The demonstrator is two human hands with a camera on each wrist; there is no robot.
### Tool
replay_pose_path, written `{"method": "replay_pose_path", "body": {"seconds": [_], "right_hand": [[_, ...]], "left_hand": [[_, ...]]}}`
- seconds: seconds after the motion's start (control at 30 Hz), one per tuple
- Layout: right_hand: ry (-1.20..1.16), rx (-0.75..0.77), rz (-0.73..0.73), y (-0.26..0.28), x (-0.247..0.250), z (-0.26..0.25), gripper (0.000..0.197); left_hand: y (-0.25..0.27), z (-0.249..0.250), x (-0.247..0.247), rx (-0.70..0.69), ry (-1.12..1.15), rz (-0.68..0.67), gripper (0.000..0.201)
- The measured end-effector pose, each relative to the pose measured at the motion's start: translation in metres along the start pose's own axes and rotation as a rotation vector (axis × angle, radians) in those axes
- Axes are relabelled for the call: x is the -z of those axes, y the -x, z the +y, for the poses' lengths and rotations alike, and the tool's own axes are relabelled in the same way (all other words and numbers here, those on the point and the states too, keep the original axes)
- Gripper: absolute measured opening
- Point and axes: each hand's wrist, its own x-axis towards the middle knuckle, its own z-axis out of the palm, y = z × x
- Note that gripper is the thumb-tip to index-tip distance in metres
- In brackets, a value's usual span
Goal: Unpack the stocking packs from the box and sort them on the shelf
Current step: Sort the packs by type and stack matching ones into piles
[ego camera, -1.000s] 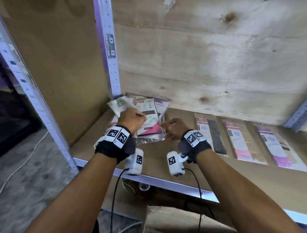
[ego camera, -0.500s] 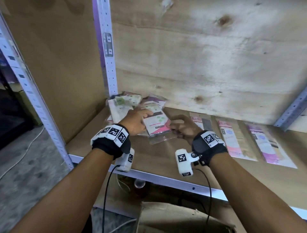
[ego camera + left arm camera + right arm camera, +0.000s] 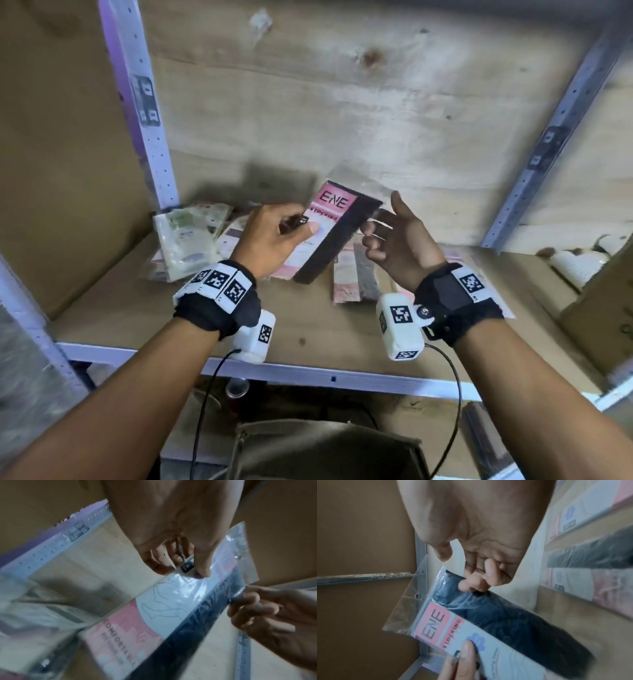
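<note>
A stocking pack (image 3: 337,233) with a pink "ENE STOCKING" card and a black stocking is held tilted above the wooden shelf (image 3: 308,329). My left hand (image 3: 298,222) grips its left side, thumb pressed on the card front (image 3: 467,647). My right hand (image 3: 383,219) has curled fingers on the pack's right edge (image 3: 471,585) with the thumb raised. The left wrist view shows the pack (image 3: 171,608) with the right hand's fingers on its plastic rim. A loose pile of packs (image 3: 188,240) lies at the shelf's back left. Another black-stocking pack (image 3: 356,281) lies flat under the held one.
Perforated metal uprights stand at the left (image 3: 144,102) and right (image 3: 548,137) of the bay. More packs lie flat to the right, partly hidden by my right wrist. A cardboard box (image 3: 603,301) and white items (image 3: 575,267) sit far right. An open box (image 3: 325,452) is below the shelf.
Both hands rose from the pile at the back left. A pack with a black stocking is now lifted and tilted between them, further right than before.
</note>
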Motion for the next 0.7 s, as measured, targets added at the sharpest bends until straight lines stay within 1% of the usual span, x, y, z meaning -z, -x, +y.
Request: {"method": "replay_pose_path", "body": {"seconds": [0.07,0.13,0.17,0.27,0.33,0.37,0.43,0.5,0.6,0.67,0.7], "right_hand": [[0.079,0.040,0.066,0.005,0.011,0.005,0.039],[0.279,0.074,0.149,0.010,0.022,0.020,0.030],[0.385,0.073,0.167,0.013,0.028,0.030,0.026],[0.574,-0.009,0.094,0.021,0.038,0.055,0.029],[0.549,-0.042,0.070,0.025,0.041,0.060,0.024],[0.503,-0.050,0.065,0.025,0.043,0.060,0.017],[0.450,-0.065,0.053,0.024,0.047,0.061,0.010],[0.462,-0.089,0.025,0.024,0.054,0.063,0.009],[0.523,-0.147,-0.009,0.026,0.065,0.062,0.015],[0.578,-0.162,-0.024,0.027,0.071,0.062,0.018],[0.606,-0.164,-0.042,0.027,0.074,0.062,0.020]], "left_hand": [[0.000,0.002,-0.013,0.068,0.174,-0.028,0.023],[0.000,-0.002,-0.023,0.164,0.275,-0.032,0.022],[0.001,-0.005,-0.028,0.222,0.311,-0.020,0.022],[0.006,-0.014,-0.044,0.455,0.464,0.016,0.024],[0.010,-0.019,-0.055,0.632,0.610,0.028,0.026],[0.011,-0.021,-0.060,0.696,0.654,0.026,0.027],[0.011,-0.026,-0.068,0.779,0.651,-0.008,0.030],[0.008,-0.031,-0.070,0.803,0.619,-0.014,0.031],[-0.002,-0.042,-0.065,0.761,0.534,0.099,0.029],[-0.007,-0.052,-0.057,0.721,0.438,0.170,0.044],[-0.008,-0.057,-0.053,0.689,0.403,0.193,0.047]]}}
